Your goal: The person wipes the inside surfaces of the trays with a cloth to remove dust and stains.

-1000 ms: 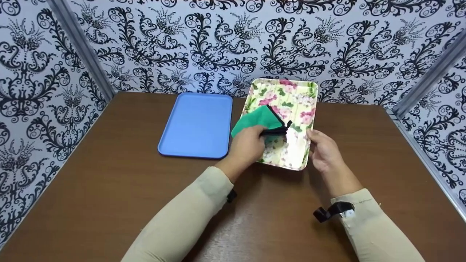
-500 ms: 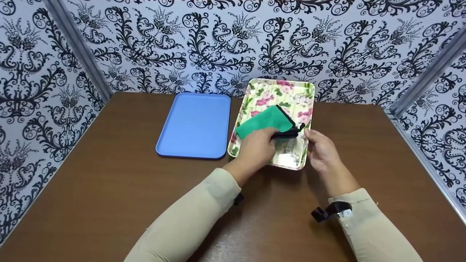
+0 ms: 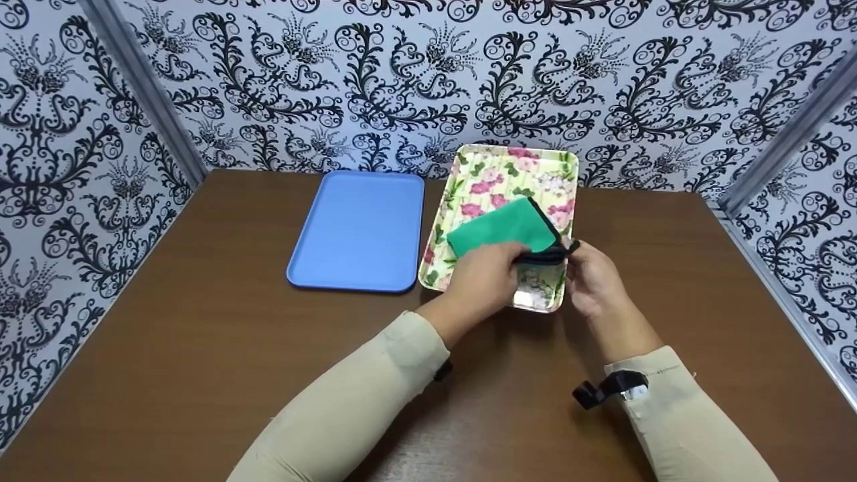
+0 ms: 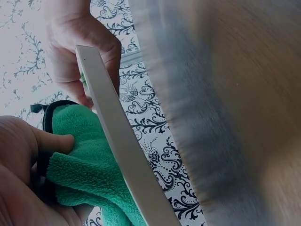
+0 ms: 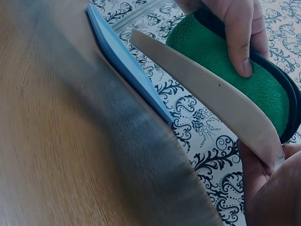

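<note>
Cloth of folded green plush with black trim (image 3: pixel 502 229), one in all, lies over the glossy cream rectangular tray with pink flowers (image 3: pixel 485 174), held by the person's bare left hand (image 3: pixel 483 278). The bare right hand (image 3: pixel 596 282) grips the floral tray's right edge; one smooth blue rectangular tray (image 3: pixel 358 231) sits left of it, for two trays and two hands.

In the left wrist view, thumb and fingers pinch the cloth beside the floral tray's rim. In the right wrist view, that tray appears raised, gripped at one edge; a hard push could twist it loose.
</note>
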Motion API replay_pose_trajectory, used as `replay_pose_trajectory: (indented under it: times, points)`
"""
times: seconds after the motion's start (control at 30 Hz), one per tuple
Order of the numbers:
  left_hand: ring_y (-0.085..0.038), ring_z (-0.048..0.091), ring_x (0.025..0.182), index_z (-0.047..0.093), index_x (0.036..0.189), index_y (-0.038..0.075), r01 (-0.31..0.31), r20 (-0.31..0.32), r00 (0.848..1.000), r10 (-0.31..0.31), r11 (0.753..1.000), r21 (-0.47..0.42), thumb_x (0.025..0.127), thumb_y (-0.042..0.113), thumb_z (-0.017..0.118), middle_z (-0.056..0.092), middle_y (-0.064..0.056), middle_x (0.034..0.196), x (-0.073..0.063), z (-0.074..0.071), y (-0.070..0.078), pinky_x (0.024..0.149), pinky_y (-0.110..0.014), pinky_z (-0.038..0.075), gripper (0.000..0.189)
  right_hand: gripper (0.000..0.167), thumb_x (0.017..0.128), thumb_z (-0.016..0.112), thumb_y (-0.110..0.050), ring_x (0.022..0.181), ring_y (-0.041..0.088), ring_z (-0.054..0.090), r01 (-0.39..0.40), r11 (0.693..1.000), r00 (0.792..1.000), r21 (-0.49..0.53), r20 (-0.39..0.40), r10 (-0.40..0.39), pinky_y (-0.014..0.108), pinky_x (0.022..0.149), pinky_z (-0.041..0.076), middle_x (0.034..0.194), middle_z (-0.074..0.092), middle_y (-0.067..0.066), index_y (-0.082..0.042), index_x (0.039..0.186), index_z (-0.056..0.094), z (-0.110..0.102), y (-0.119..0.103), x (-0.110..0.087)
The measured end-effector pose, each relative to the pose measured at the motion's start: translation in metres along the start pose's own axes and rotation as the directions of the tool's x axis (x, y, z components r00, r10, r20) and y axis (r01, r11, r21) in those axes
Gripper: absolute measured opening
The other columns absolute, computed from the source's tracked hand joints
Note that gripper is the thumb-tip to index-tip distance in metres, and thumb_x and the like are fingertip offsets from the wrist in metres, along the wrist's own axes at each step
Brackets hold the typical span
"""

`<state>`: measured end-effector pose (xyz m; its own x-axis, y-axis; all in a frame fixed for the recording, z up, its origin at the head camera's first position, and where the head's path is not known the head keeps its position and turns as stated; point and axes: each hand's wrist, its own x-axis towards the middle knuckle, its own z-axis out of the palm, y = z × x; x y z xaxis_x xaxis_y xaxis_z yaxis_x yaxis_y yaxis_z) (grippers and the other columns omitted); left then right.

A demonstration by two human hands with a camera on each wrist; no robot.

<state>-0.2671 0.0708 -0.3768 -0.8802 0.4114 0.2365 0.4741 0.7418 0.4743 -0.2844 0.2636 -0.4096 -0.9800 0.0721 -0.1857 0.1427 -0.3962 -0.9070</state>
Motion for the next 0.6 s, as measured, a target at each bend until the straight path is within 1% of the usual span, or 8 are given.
replay_pose_trajectory:
  times: [0.13, 0.2, 0.27, 0.33, 0.4, 0.47, 0.53, 0.6]
  points:
    - [-0.021, 0.074, 0.106, 0.073, 0.130, 0.025, -0.073, 0.029, 0.997, 0.071, 0.995, 0.065, 0.095, 0.003, 0.059, 0.077, 0.004, 0.120, 0.000, 0.001, -0.001, 0.089, -0.042, 0.060, 0.043, 0.037, 0.110, 0.045, -0.012, 0.068, 0.002, 0.065, 0.025, 1.000, 1.000, 0.003, 0.011, -0.025, 0.015, 0.066, 0.054, 0.073, 0.070, -0.009, -0.018, 0.080, 0.066, -0.001, 0.000, -0.002]
    - [-0.020, 0.074, 0.106, 0.073, 0.129, 0.025, -0.111, 0.058, 0.993, 0.105, 0.988, 0.111, 0.092, 0.001, 0.063, 0.077, 0.005, 0.121, 0.001, 0.001, -0.002, 0.089, -0.042, 0.060, 0.046, 0.035, 0.110, 0.044, -0.012, 0.070, 0.002, 0.065, 0.029, 1.000, 0.999, 0.002, 0.022, -0.029, 0.014, 0.068, 0.054, 0.075, 0.070, -0.009, -0.017, 0.083, 0.066, -0.001, 0.000, -0.002]
    - [-0.019, 0.073, 0.108, 0.073, 0.128, 0.025, -0.156, 0.099, 0.985, 0.141, 0.975, 0.161, 0.089, 0.003, 0.069, 0.076, 0.006, 0.122, 0.001, 0.000, -0.002, 0.090, -0.041, 0.060, 0.044, 0.035, 0.110, 0.043, -0.012, 0.070, 0.001, 0.065, 0.027, 1.000, 0.999, 0.009, 0.031, -0.027, 0.014, 0.070, 0.054, 0.075, 0.069, -0.009, -0.016, 0.085, 0.066, -0.001, 0.000, -0.002]
    - [-0.018, 0.072, 0.110, 0.073, 0.125, 0.023, -0.210, 0.137, 0.973, 0.183, 0.955, 0.210, 0.087, 0.009, 0.077, 0.076, 0.005, 0.121, 0.001, -0.001, -0.004, 0.091, -0.039, 0.059, 0.041, 0.036, 0.111, 0.042, -0.013, 0.068, 0.001, 0.065, 0.018, 1.000, 0.999, 0.012, 0.036, -0.018, 0.014, 0.069, 0.054, 0.074, 0.069, -0.009, -0.016, 0.084, 0.065, 0.000, 0.000, -0.001]
    - [-0.018, 0.071, 0.111, 0.074, 0.122, 0.021, -0.265, 0.168, 0.959, 0.228, 0.931, 0.251, 0.086, 0.016, 0.081, 0.076, 0.005, 0.120, 0.000, -0.003, -0.005, 0.094, -0.037, 0.059, 0.037, 0.036, 0.111, 0.042, -0.014, 0.067, 0.002, 0.065, 0.005, 1.000, 0.999, 0.012, 0.040, -0.005, 0.015, 0.068, 0.054, 0.072, 0.069, -0.009, -0.016, 0.084, 0.065, 0.000, -0.001, 0.000]
    - [-0.017, 0.071, 0.111, 0.074, 0.119, 0.019, -0.316, 0.189, 0.944, 0.269, 0.902, 0.296, 0.087, 0.020, 0.081, 0.076, 0.005, 0.119, 0.000, -0.005, -0.008, 0.095, -0.035, 0.059, 0.033, 0.036, 0.111, 0.042, -0.015, 0.067, 0.002, 0.065, -0.016, 1.000, 0.999, -0.005, 0.040, 0.016, 0.016, 0.067, 0.053, 0.072, 0.069, -0.009, -0.018, 0.084, 0.066, -0.001, -0.001, 0.000]
    - [-0.017, 0.071, 0.109, 0.076, 0.116, 0.018, -0.353, 0.203, 0.932, 0.299, 0.876, 0.328, 0.088, 0.022, 0.080, 0.076, 0.006, 0.118, -0.001, -0.006, -0.010, 0.095, -0.033, 0.059, 0.029, 0.036, 0.112, 0.041, -0.016, 0.068, 0.003, 0.065, -0.035, 0.999, 0.999, -0.023, 0.036, 0.036, 0.017, 0.067, 0.053, 0.073, 0.069, -0.009, -0.019, 0.085, 0.066, -0.001, 0.000, 0.000]
    - [-0.016, 0.071, 0.109, 0.076, 0.114, 0.018, -0.372, 0.219, 0.925, 0.310, 0.856, 0.359, 0.089, 0.022, 0.078, 0.076, 0.006, 0.117, -0.001, -0.009, -0.013, 0.094, -0.032, 0.059, 0.026, 0.035, 0.111, 0.042, -0.016, 0.071, 0.004, 0.066, -0.048, 0.999, 0.998, -0.011, 0.035, 0.049, 0.018, 0.069, 0.054, 0.075, 0.069, -0.009, -0.019, 0.086, 0.066, -0.001, 0.000, -0.001]
